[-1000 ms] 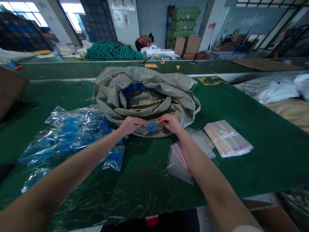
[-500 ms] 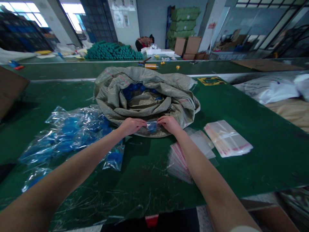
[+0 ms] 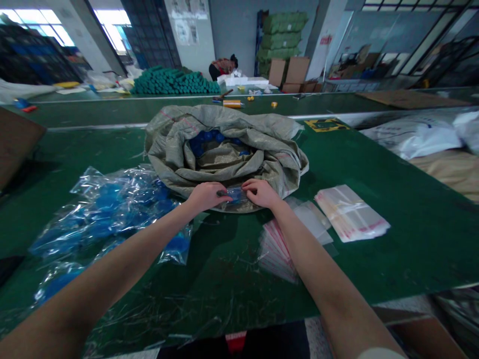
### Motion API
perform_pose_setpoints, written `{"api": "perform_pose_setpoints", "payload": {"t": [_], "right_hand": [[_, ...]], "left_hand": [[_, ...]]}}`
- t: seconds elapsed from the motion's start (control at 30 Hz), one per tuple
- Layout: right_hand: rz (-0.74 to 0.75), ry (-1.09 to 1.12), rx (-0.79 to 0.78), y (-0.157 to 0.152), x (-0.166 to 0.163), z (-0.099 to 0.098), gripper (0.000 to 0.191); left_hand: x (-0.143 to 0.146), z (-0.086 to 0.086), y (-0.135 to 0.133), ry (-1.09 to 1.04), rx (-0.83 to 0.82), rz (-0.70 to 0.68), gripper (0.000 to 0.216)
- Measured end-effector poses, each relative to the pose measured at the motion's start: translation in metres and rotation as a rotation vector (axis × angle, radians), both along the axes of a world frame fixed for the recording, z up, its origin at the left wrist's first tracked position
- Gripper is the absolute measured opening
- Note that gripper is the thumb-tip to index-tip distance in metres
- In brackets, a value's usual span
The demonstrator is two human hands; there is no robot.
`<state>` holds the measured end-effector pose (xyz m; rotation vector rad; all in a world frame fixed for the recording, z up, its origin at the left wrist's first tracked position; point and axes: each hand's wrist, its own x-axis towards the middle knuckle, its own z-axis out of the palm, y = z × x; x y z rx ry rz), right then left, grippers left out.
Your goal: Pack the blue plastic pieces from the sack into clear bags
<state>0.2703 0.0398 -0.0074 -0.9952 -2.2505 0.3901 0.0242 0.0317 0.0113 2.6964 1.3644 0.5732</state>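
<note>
Between my two hands, at the front edge of a rolled-down woven sack (image 3: 172,169), is a small clear plastic bag (image 3: 235,195) with something blue inside. My left hand (image 3: 208,196) pinches the bag's left side, and my right hand (image 3: 261,192) is closed on its right side. Several round blue objects (image 3: 209,137) show inside the sack's opening. To the left lies a heap of clear bags holding blue items (image 3: 112,199). Loose flat clear bags (image 3: 279,249) with pink edges lie beneath and beside my right forearm.
A stack of flat clear bags (image 3: 352,214) lies at the right on the green table (image 3: 232,289). A cardboard box (image 3: 17,144) stands at the left edge. White sacks (image 3: 415,137) sit beyond the right side. Behind, another person (image 3: 223,67) bends near green rolls (image 3: 175,81).
My left-hand fingers have shifted and curled along the bag's edge. The bag looks slightly tilted now, and my right fingers have bent a little more.
</note>
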Motion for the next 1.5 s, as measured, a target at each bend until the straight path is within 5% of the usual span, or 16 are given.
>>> {"api": "perform_pose_setpoints", "payload": {"t": [0.3, 0.67, 0.83, 1.1, 1.27, 1.4, 1.5], "right_hand": [[0.04, 0.056, -0.052, 0.009, -0.002, -0.011, 0.014], [0.007, -0.024, -0.037, 0.01, -0.005, -0.01, 0.018], [0.021, 0.065, -0.057, 0.004, -0.003, 0.02, 0.022], [-0.008, 0.925, -0.252, -0.022, 0.001, 0.098, 0.014], [-0.033, 1.145, -0.27, -0.024, 0.006, 0.111, 0.012], [-0.037, 1.2, -0.275, -0.025, 0.008, 0.114, 0.011], [-0.054, 1.211, -0.273, -0.026, 0.01, 0.116, 0.011]], "left_hand": [[0.0, -0.009, 0.011, -0.144, -0.2, -0.01, 0.055], [0.005, -0.006, 0.011, -0.029, -0.26, -0.036, 0.042], [0.008, 0.003, -0.01, 0.013, -0.257, 0.026, 0.04], [-0.046, 0.039, -0.07, 0.157, -0.079, 0.113, 0.028], [-0.044, 0.043, -0.104, 0.184, -0.101, 0.219, 0.034], [-0.007, 0.034, -0.104, 0.284, -0.071, 0.398, 0.051], [0.006, 0.03, -0.1, 0.393, -0.123, 0.425, 0.037]]}}
